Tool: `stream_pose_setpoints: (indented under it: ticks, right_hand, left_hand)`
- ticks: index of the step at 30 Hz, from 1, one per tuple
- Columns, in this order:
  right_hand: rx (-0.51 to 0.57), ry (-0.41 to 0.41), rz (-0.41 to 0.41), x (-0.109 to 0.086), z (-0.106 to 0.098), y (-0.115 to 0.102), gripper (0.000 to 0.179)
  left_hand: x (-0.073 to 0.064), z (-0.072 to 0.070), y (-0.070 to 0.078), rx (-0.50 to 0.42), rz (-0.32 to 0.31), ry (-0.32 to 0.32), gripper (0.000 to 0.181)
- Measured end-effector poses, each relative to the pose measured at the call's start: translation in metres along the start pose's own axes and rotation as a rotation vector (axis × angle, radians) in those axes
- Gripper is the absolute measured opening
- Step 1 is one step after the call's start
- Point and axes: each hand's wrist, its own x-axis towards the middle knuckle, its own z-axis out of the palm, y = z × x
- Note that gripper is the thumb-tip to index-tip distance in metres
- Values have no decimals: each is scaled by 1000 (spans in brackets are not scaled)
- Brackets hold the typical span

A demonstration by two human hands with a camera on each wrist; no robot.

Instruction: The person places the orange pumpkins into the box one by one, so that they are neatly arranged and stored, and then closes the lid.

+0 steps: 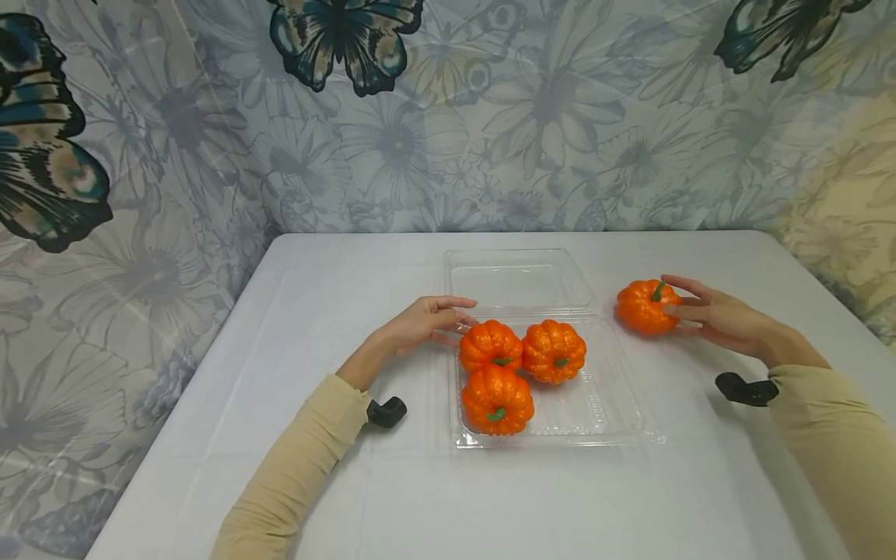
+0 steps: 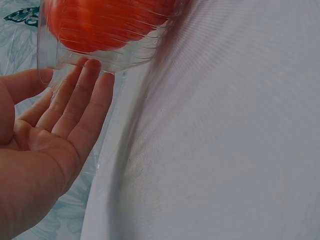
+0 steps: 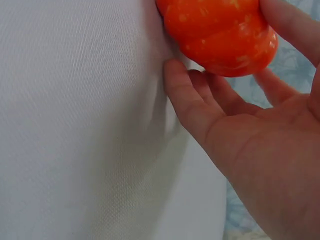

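Note:
Three glossy orange toy pumpkins with green stems sit grouped in the left part of a clear plastic clamshell box (image 1: 595,404): one at the back left (image 1: 490,344), one to its right (image 1: 554,351), one in front (image 1: 498,400). My left hand (image 1: 435,320) touches the box's left side with extended fingers; in the left wrist view its thumb is at the rim. On the table right of the box stands a fourth pumpkin (image 1: 642,308). My right hand (image 1: 728,317) is against its right side, fingers spread and fairly straight, thumb beside it; some fingertips are hidden behind the pumpkin (image 3: 220,37).
The clamshell's lid (image 1: 518,281) lies folded back behind the base. White cloth covers the table (image 1: 336,482). Patterned fabric with butterflies (image 1: 346,47) hangs behind and to the left. A black wrist strap piece (image 1: 746,389) sticks out at the right cuff, another (image 1: 386,412) at the left.

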Motion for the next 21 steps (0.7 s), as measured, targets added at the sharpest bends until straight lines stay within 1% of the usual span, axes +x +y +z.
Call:
stream_pose_setpoints:
  ticks: [4, 9, 12, 17, 21]
  right_hand:
    - [-1, -13, -21, -3, -1, 2, 66]
    - [-74, 19, -78, -5, -2, 2, 62]
    - [-118, 36, -110, -6, -2, 2, 62]
    - [-190, 66, -135, -8, 1, 0, 65]
    - [-264, 102, -119, -8, 4, -3, 71]
  left_hand:
    - [0, 0, 0, 8, 5, -3, 41]
    - [0, 1, 0, 13, 8, -3, 42]
    - [0, 0, 0, 14, 9, -5, 41]
    - [0, 0, -1, 12, 9, -6, 41]
    - [0, 0, -1, 8, 11, -5, 41]
